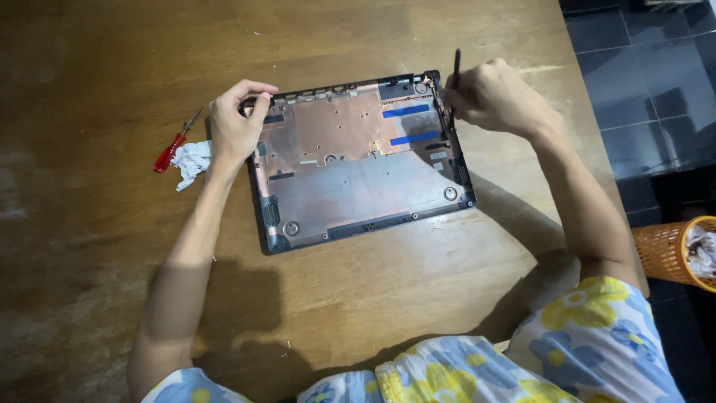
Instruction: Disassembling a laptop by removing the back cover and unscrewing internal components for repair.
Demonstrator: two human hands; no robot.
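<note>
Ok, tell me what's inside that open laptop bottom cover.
Inside the laptop bottom cover lie a coppery shield plate, two blue strips and grey lining. The left hand hides the far left corner; the right hand, holding a thin black tool, covers the right edge.

I seem to be at home: a worn wooden tabletop [112, 246] under my hands, dark floor tiles [641, 75] off to the right of them, and an orange plastic waste basket [664, 254] there too.
</note>
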